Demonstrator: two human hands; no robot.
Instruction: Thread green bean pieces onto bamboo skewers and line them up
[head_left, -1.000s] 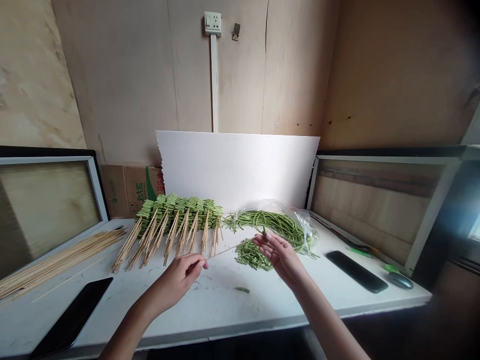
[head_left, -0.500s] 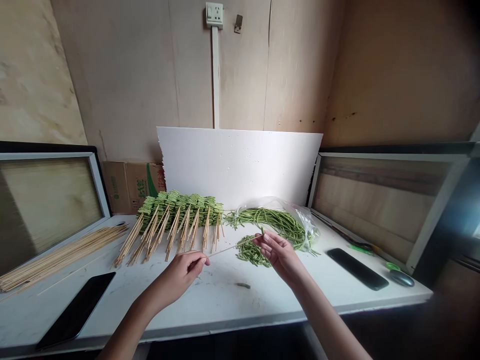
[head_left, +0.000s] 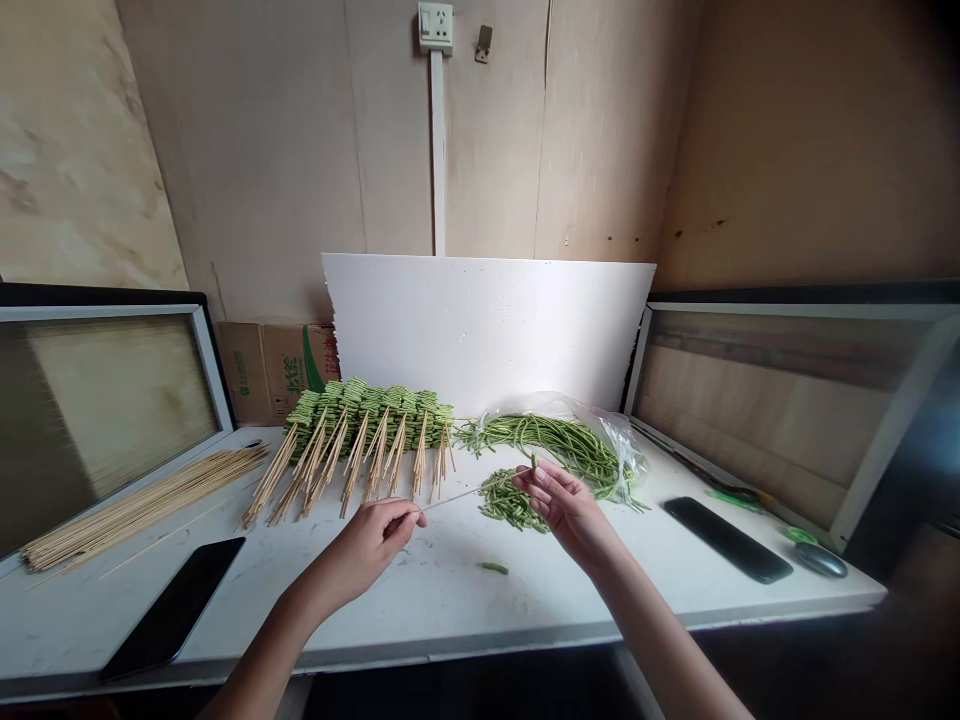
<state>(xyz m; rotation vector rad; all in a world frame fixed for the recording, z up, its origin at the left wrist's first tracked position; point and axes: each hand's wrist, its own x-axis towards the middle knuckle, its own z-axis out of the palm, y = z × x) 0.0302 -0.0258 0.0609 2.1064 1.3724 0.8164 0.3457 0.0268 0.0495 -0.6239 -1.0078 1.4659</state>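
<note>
My left hand (head_left: 379,542) is closed around one end of a thin bamboo skewer (head_left: 461,496), which slants up to the right. At its other end, my right hand (head_left: 566,508) pinches a short green bean piece (head_left: 534,461) between thumb and fingers, right at the skewer's tip. Whether the tip has pierced the piece I cannot tell. Just behind my right hand lies a heap of cut bean pieces (head_left: 504,502). A single piece (head_left: 493,567) rests on the table in front. Stacked skewered beans (head_left: 375,412) stand at the back left, their sticks pointing toward me.
Loose skewers (head_left: 142,500) and a black phone (head_left: 176,607) lie on the left of the white table (head_left: 420,625). Long beans (head_left: 559,440) sit in a clear bag (head_left: 622,450) behind the heap. Another dark phone (head_left: 727,540) and a mouse (head_left: 821,560) are on the right.
The whole view has shifted slightly, so the table and things appear a little farther right. Both hands keep nearly the same pose, with the skewer still between them.
</note>
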